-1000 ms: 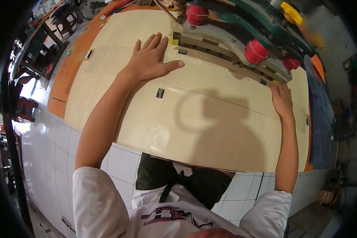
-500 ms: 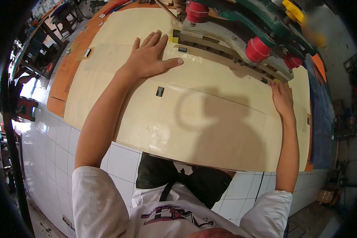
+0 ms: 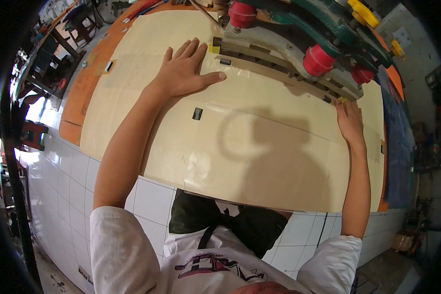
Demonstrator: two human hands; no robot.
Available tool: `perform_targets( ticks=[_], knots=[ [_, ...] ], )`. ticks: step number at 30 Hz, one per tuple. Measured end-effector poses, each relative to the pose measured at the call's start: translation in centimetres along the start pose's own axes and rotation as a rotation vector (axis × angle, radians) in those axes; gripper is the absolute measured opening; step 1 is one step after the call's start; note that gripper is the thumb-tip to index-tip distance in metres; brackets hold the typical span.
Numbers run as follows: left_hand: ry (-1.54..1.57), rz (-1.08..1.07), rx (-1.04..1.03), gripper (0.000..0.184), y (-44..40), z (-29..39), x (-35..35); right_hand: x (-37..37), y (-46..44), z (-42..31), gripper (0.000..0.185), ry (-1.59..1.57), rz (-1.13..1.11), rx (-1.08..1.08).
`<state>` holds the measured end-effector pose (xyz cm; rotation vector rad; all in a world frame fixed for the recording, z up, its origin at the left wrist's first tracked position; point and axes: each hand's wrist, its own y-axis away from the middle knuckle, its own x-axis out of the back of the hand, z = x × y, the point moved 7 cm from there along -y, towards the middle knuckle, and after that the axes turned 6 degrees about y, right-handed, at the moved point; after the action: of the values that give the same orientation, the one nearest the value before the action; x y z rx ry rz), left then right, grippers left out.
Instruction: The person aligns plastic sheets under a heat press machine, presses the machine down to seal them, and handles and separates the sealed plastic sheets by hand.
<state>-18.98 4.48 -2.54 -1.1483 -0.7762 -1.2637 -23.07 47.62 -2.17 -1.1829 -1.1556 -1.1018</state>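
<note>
A large cream sheet [image 3: 220, 147] covers most of the table in front of me. My left hand [image 3: 182, 71] lies flat on its upper left part with fingers spread and thumb pointing right. Near the sheet's right side, my right hand [image 3: 349, 120] rests palm down, fingers stretched forward; its fingertips reach the right end of a long metal bar [image 3: 279, 66]. That bar belongs to a green machine [image 3: 299, 22] with red cylindrical parts. Small dark pieces sit on the sheet: one [image 3: 197, 113] below my left hand, one [image 3: 225, 61] beside its thumb, another [image 3: 327, 99] by my right fingertips.
The orange tabletop [image 3: 73, 117] shows past the sheet's left edge. A small black-and-white piece [image 3: 108, 66] lies at the sheet's left. Blue sheeting [image 3: 399, 157] hangs at the right. White floor tiles [image 3: 59, 196] and a red stool [image 3: 33, 134] are at left.
Both hands stay in place on the sheet. The view shifts very slightly. A blurred shape by the yellow knobs at the upper right is gone, and a second yellow knob now shows plainly.
</note>
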Motion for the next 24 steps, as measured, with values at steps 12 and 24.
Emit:
perform_targets(
  ticks=[12,24],
  knots=[
    [-0.002,-0.009,0.005,0.104,-0.05,-0.28,-0.18,0.58,0.13,-0.19,0.052,-0.056,0.214,0.111],
    [-0.017,-0.011,-0.010,0.104,-0.10,-0.22,-0.15,0.13,0.09,0.21,0.052,-0.070,0.016,0.021]
  ],
)
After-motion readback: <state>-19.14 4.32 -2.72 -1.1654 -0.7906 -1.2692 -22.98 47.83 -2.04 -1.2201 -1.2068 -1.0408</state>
